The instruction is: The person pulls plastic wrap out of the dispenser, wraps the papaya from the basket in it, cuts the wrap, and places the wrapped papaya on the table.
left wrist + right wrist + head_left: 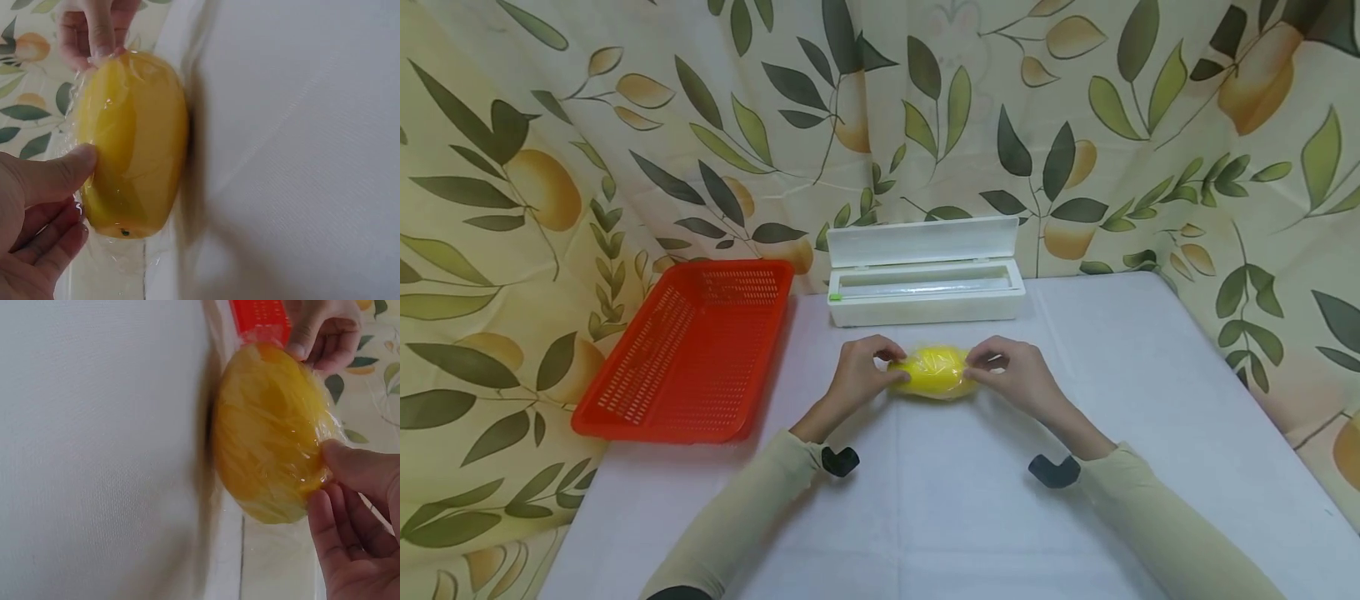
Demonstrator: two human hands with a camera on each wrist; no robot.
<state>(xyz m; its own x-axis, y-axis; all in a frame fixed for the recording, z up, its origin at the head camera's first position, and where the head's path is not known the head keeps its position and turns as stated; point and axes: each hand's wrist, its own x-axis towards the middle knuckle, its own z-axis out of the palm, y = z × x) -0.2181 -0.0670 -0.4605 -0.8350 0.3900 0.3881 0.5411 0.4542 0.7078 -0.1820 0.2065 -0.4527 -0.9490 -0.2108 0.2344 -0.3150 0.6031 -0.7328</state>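
A yellow oval fruit [934, 372], wrapped in clear cling film, lies on the white table in front of the box. At its left end my left hand [867, 368] pinches the film-covered fruit, thumb on the near side, fingertips behind. My right hand [1011, 372] pinches the wrapped fruit at the other end. In the left wrist view a small dark stem spot shows on one end of the fruit [140, 144], and loose film sticks out past it. Creased film with bright glints covers the fruit [269, 437] in the right wrist view.
Behind the fruit stands a white cling film box [925, 310], lid raised, a film roll [925, 287] inside. To the left sits a red plastic basket [662, 408] with perforated sides. A leaf-and-fruit patterned curtain [925, 150] hangs behind the table [970, 517].
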